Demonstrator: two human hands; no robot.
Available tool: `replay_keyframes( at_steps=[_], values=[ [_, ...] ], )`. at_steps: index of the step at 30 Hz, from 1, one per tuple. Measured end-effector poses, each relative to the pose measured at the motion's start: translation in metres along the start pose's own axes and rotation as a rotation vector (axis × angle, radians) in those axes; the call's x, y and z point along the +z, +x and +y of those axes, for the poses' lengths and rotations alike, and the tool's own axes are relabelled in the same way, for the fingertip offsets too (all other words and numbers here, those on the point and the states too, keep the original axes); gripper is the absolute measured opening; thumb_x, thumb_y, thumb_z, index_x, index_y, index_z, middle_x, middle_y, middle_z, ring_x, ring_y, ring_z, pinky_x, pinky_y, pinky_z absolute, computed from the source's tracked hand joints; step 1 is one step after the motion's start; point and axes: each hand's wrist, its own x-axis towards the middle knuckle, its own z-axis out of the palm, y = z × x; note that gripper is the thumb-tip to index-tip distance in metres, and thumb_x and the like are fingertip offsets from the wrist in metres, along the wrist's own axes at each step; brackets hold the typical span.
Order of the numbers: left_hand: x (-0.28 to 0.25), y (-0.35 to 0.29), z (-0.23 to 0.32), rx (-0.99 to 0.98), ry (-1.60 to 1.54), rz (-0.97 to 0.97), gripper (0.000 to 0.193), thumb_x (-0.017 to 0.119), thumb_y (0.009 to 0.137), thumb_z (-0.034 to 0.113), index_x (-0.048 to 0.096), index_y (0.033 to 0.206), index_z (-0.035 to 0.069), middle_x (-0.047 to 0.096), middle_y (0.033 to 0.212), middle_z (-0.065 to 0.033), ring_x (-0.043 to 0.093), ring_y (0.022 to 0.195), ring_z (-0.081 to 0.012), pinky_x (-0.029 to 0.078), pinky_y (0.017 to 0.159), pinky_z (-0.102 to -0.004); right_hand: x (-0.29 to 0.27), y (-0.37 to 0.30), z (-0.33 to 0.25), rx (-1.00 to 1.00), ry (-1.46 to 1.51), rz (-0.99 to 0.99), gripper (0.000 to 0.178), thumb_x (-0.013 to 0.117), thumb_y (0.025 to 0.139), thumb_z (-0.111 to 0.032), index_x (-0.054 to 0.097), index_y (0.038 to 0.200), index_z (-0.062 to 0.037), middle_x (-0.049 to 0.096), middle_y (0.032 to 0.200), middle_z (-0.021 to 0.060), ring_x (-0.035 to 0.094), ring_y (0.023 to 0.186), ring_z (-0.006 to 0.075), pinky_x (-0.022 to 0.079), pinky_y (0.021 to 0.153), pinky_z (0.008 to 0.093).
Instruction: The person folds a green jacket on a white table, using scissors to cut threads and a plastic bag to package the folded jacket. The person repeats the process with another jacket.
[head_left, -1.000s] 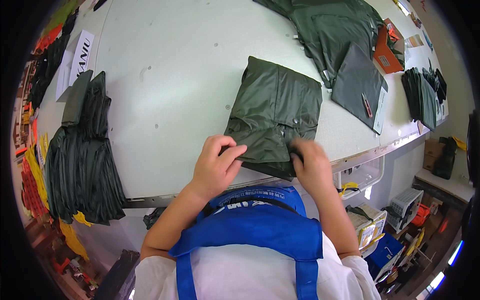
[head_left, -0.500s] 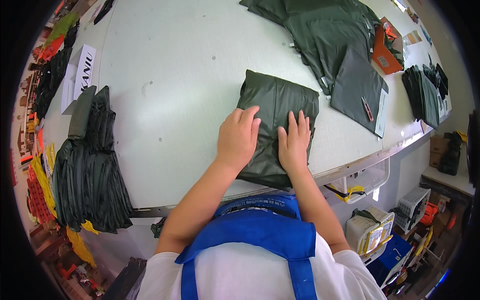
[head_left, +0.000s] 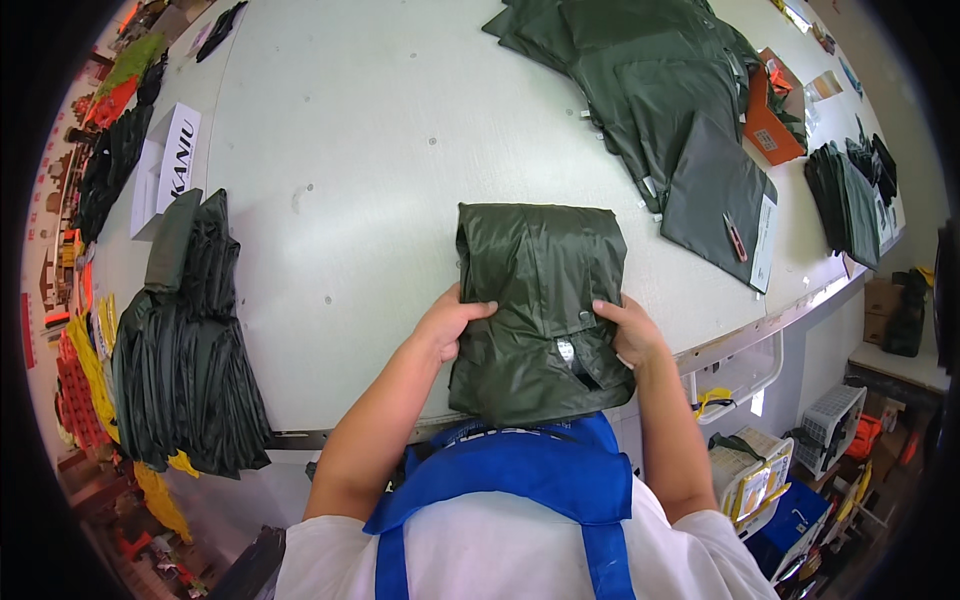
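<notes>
A folded dark green garment (head_left: 530,270) of thin, shiny fabric lies in front of me at the table's near edge, its lower end close to my blue apron. A small white label (head_left: 566,351) and a dark gap show in its lower half. My left hand (head_left: 452,322) grips the left side, thumb on top and the other fingers tucked at the edge or under it. On the opposite side, my right hand (head_left: 632,330) holds the edge in the same way. The fingers beneath the fabric are partly hidden.
Stacked folded dark green garments (head_left: 190,370) stand at the left, near a white box (head_left: 150,185). More green pieces (head_left: 660,80) lie spread at the far right. A red cutter knife (head_left: 735,238) rests on a flat dark panel (head_left: 705,200). Beyond is an orange box (head_left: 775,125).
The garment has come nearer to me and now lies straighter, with its label side showing. My hands have gone from lying flat on it to gripping its two sides.
</notes>
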Motion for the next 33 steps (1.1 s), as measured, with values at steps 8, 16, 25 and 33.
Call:
replay_keyframes(
  at_steps=[8, 16, 25, 33],
  values=[
    [0.090, -0.039, -0.100, -0.017, -0.551, 0.030, 0.040, 0.063, 0.089, 0.006, 0.051, 0.127, 0.004, 0.058, 0.123, -0.0100, 0.054, 0.114, -0.0249, 0.045, 0.097, -0.0445, 0.060, -0.006, -0.093, -0.463, -1.686, 0.000, 0.062, 0.076, 0.066, -0.009, 0.050, 0.122, -0.0019, 0.063, 0.103, 0.0192, 0.063, 0.095, 0.0335, 0.050, 0.081, 0.0392],
    [0.037, -0.032, -0.163, -0.323, -0.516, 0.149, 0.025, 0.052, 0.093, 0.009, 0.056, 0.117, 0.001, 0.061, 0.116, -0.0115, 0.058, 0.106, -0.0264, 0.049, 0.089, -0.0426, 0.095, -0.109, 0.021, -0.782, -1.844, -0.060, 0.115, 0.081, 0.055, -0.052, 0.030, 0.133, 0.0159, 0.047, 0.121, 0.0306, 0.046, 0.114, 0.0446, 0.033, 0.102, 0.0506],
    [0.095, -0.046, -0.124, 0.067, -0.002, -0.112, 0.029, 0.056, 0.087, 0.008, 0.059, 0.114, -0.002, 0.063, 0.108, -0.0090, 0.059, 0.097, -0.0170, 0.048, 0.081, -0.0313, 0.022, -0.097, 0.040, -0.574, -1.682, 0.266, 0.118, 0.085, 0.053, -0.036, 0.020, 0.137, 0.0176, 0.046, 0.123, 0.0313, 0.047, 0.116, 0.0422, 0.036, 0.102, 0.0486],
    [0.214, 0.133, -0.070, 0.817, 0.861, 0.184, 0.034, 0.056, 0.079, 0.006, 0.063, 0.112, 0.011, 0.061, 0.103, -0.0125, 0.060, 0.086, -0.0248, 0.049, 0.079, -0.0331, -0.087, -0.154, -0.033, -0.492, -0.858, 0.579, 0.097, 0.083, 0.058, -0.014, 0.028, 0.135, 0.0044, 0.051, 0.126, 0.0222, 0.050, 0.118, 0.0326, 0.038, 0.101, 0.0371]
  ],
)
